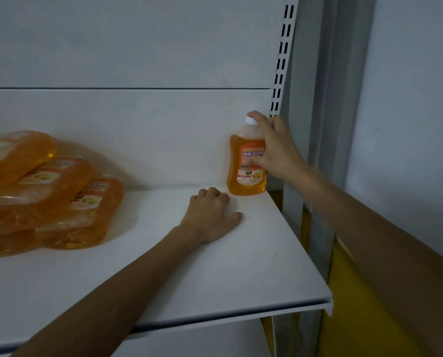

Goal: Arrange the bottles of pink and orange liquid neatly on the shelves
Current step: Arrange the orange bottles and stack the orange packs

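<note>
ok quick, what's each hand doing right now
left hand: empty, fingers loosely curled, resting on the shelf
right hand: grip closed round the orange bottle, which stands upright

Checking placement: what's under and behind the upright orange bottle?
The white-capped orange plastic bottle stands on the flat white shelf, white back panel behind. The right hand covers its side.
</note>
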A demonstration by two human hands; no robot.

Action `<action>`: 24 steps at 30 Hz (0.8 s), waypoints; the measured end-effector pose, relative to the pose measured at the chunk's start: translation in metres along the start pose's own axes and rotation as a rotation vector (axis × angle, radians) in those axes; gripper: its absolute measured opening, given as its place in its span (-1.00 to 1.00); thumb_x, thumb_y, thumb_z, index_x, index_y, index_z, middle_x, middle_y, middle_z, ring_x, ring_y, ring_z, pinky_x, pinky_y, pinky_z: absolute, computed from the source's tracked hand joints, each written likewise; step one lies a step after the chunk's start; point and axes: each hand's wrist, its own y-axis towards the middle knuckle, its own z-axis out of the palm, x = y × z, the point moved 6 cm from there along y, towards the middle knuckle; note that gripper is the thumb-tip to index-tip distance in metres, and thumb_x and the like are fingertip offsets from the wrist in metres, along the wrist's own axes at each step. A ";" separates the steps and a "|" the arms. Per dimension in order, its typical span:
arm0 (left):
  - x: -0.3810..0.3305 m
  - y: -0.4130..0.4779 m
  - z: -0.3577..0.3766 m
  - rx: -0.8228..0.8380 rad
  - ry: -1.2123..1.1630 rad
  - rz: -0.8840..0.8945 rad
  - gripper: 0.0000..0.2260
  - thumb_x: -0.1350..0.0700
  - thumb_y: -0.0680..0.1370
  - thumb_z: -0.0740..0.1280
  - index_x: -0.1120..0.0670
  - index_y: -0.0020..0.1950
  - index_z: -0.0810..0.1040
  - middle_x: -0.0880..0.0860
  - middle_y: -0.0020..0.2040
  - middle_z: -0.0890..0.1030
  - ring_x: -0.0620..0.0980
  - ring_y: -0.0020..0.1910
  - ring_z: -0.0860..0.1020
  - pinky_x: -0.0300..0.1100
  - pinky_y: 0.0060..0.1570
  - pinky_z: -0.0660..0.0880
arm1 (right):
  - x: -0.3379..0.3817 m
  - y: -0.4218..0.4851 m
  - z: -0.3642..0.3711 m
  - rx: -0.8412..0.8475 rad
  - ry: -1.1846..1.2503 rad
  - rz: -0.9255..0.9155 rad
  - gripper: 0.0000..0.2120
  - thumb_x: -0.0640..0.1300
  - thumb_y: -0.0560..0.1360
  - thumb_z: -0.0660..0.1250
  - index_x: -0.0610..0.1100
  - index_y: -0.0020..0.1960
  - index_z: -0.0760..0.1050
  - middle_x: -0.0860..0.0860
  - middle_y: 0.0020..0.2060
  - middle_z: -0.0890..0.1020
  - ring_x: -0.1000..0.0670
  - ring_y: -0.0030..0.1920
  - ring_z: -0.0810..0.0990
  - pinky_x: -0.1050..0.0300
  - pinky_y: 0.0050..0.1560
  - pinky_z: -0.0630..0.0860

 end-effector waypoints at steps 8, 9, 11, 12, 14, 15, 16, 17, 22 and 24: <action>-0.003 -0.008 -0.005 -0.004 -0.025 0.003 -0.55 -0.14 0.56 0.16 0.14 0.31 0.44 0.12 0.32 0.44 0.10 0.29 0.37 -0.05 0.27 0.30 | 0.007 -0.001 -0.002 -0.003 -0.025 0.056 -0.13 -0.13 0.32 0.54 0.08 0.46 0.11 -0.11 0.29 0.26 -0.14 0.34 0.27 -0.10 0.25 0.45; -0.003 -0.011 -0.007 -0.002 -0.032 0.005 -0.56 -0.13 0.56 0.18 0.12 0.31 0.44 0.12 0.32 0.44 0.10 0.29 0.38 -0.05 0.27 0.30 | 0.008 -0.002 -0.003 0.013 -0.040 0.071 -0.11 -0.12 0.33 0.54 0.08 0.48 0.09 -0.12 0.31 0.25 -0.15 0.35 0.25 -0.12 0.28 0.42; 0.001 -0.018 -0.014 -0.015 -0.051 0.021 -0.57 -0.11 0.55 0.20 0.08 0.34 0.41 0.09 0.34 0.42 0.09 0.31 0.36 -0.06 0.30 0.29 | 0.012 -0.005 -0.004 0.033 -0.118 0.095 -0.07 -0.05 0.32 0.54 0.05 0.51 0.04 -0.12 0.38 0.21 -0.16 0.40 0.17 -0.11 0.35 0.29; 0.005 -0.023 -0.022 -0.043 -0.055 0.033 -0.57 -0.11 0.55 0.22 0.06 0.36 0.41 0.08 0.35 0.41 0.08 0.32 0.36 -0.07 0.31 0.28 | 0.019 -0.006 -0.006 0.002 -0.150 0.082 -0.07 -0.01 0.33 0.53 0.02 0.52 0.04 -0.13 0.42 0.17 -0.16 0.43 0.12 -0.10 0.38 0.21; 0.018 -0.033 -0.050 -0.152 -0.042 0.051 -0.58 -0.09 0.54 0.24 0.05 0.35 0.41 0.07 0.35 0.42 0.08 0.31 0.37 -0.07 0.30 0.27 | 0.048 -0.003 -0.012 -0.132 -0.144 -0.024 -0.15 0.01 0.39 0.47 -0.05 0.52 0.08 -0.14 0.45 0.17 -0.15 0.45 0.09 -0.06 0.43 0.15; 0.026 -0.040 -0.067 -0.212 -0.036 0.052 -0.59 -0.08 0.54 0.25 0.04 0.35 0.42 0.07 0.34 0.43 0.08 0.31 0.37 -0.07 0.29 0.27 | 0.068 0.001 -0.012 -0.183 -0.120 -0.094 -0.21 0.01 0.42 0.43 -0.08 0.51 0.12 -0.14 0.44 0.21 -0.13 0.45 0.12 -0.03 0.42 0.17; 0.035 -0.048 -0.086 -0.267 -0.027 0.051 -0.60 -0.08 0.54 0.25 0.03 0.34 0.42 0.07 0.34 0.44 0.09 0.30 0.38 -0.06 0.28 0.28 | 0.090 0.005 -0.008 -0.200 -0.094 -0.157 -0.26 0.00 0.45 0.40 -0.10 0.51 0.14 -0.12 0.43 0.25 -0.10 0.44 0.15 0.02 0.39 0.20; 0.045 -0.057 -0.105 -0.318 -0.010 0.046 -0.61 -0.07 0.54 0.25 0.03 0.33 0.43 0.07 0.33 0.44 0.08 0.30 0.38 -0.05 0.28 0.29 | 0.114 0.011 -0.002 -0.193 -0.055 -0.207 -0.30 0.00 0.47 0.38 -0.10 0.50 0.16 -0.09 0.42 0.28 -0.08 0.43 0.19 0.06 0.35 0.24; 0.119 -0.120 -0.193 -0.604 0.153 -0.033 -0.69 -0.02 0.54 0.26 0.05 0.26 0.49 0.06 0.30 0.48 0.07 0.29 0.37 -0.04 0.27 0.27 | 0.212 0.035 0.055 0.051 0.347 -0.127 -0.41 0.05 0.51 0.33 -0.11 0.45 0.24 -0.07 0.26 0.48 -0.04 0.24 0.46 0.10 0.18 0.41; 0.160 -0.142 -0.217 -0.660 0.215 -0.152 -0.65 -0.07 0.53 0.27 0.07 0.24 0.50 0.09 0.29 0.49 0.10 0.30 0.37 -0.01 0.26 0.27 | 0.241 0.042 0.083 0.210 0.467 -0.011 -0.42 0.13 0.52 0.27 -0.13 0.43 0.26 -0.09 0.23 0.52 -0.05 0.18 0.51 0.12 0.07 0.44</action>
